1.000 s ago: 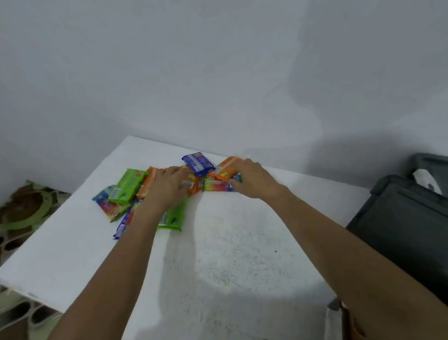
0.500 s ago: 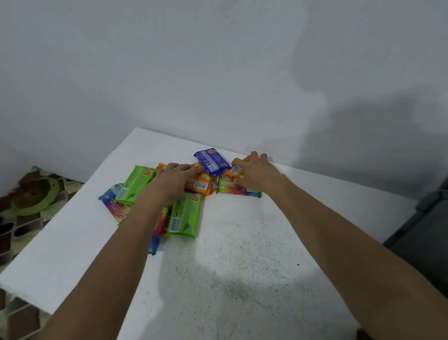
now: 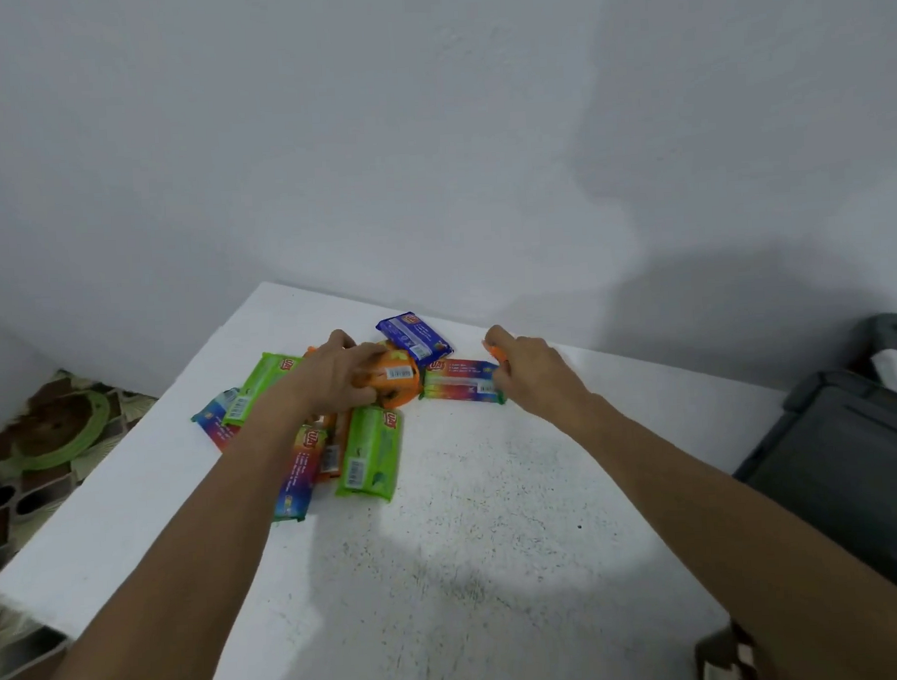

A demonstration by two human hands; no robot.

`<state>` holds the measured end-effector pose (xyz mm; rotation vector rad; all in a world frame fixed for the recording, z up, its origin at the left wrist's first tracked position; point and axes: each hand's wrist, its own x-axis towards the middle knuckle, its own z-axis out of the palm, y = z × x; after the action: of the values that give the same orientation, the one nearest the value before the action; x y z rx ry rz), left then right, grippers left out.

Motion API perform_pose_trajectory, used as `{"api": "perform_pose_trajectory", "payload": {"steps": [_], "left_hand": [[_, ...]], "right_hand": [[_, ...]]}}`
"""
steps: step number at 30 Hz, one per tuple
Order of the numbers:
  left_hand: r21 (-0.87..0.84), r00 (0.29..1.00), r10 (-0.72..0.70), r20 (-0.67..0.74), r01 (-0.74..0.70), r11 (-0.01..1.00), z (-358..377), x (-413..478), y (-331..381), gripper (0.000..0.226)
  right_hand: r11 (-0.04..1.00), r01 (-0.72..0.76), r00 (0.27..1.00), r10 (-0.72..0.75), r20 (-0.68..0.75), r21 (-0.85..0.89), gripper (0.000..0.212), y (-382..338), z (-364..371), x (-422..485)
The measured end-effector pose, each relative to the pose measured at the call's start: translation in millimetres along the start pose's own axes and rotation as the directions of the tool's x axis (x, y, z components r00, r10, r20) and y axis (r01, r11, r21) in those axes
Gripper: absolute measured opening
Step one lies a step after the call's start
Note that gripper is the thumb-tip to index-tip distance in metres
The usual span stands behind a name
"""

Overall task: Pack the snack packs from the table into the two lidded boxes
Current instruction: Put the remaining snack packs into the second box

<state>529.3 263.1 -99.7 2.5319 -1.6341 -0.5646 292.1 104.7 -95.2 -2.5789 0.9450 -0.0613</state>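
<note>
Several snack packs lie in a heap at the far side of the white table [image 3: 496, 543]. My left hand [image 3: 337, 378] grips an orange pack [image 3: 397, 377] in the middle of the heap. My right hand [image 3: 532, 369] is curled round another orange pack [image 3: 494, 352], mostly hidden by its fingers, and lies over the end of a rainbow-coloured pack [image 3: 458, 385]. A blue pack [image 3: 414, 336] sits behind them. Green packs [image 3: 371, 451] and further rainbow packs lie under and beside my left forearm. A dark grey lidded box [image 3: 847, 456] stands off the table's right edge.
A second dark box [image 3: 893, 335] with something white on it stands behind the first. The grey wall rises right behind the table. Patterned floor tiles [image 3: 55, 434] show to the left, below the table's edge.
My right hand has moved right, away from the heap, with an orange pack in it. My left hand has closed round the orange pack in the middle. The view turned right, showing the boxes again.
</note>
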Motion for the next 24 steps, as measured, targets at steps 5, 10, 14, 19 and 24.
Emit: {"api": "perform_pose_trajectory", "payload": {"steps": [5,10,14,19,24], "left_hand": [[-0.162,0.988,0.062,-0.143,-0.085,0.983,-2.7,-23.1,21.0,0.071],[-0.397,0.968,0.090,-0.236,-0.180,0.900,0.3,-55.8,54.7,0.063],[-0.609,0.955,0.121,-0.272,-0.268,0.747,11.6,-80.8,88.9,0.035],[-0.798,0.946,0.141,-0.292,-0.323,0.509,23.2,-119.1,145.5,0.028],[-0.830,0.933,0.195,-0.304,-0.360,0.426,29.0,-153.2,201.5,0.035]], "right_hand": [[0.959,0.028,0.989,0.015,-0.148,0.281,0.024,11.3,-17.0,-39.0],[0.891,0.051,0.972,0.059,-0.226,0.451,0.023,21.2,-33.8,-89.3],[0.768,0.023,0.969,0.141,-0.204,0.640,0.023,32.1,-51.4,-135.3],[0.640,0.018,0.954,0.219,-0.205,0.768,0.022,48.4,-72.7,-198.9],[0.628,0.041,0.919,0.281,-0.276,0.777,0.023,62.1,-95.3,-266.9]]}}
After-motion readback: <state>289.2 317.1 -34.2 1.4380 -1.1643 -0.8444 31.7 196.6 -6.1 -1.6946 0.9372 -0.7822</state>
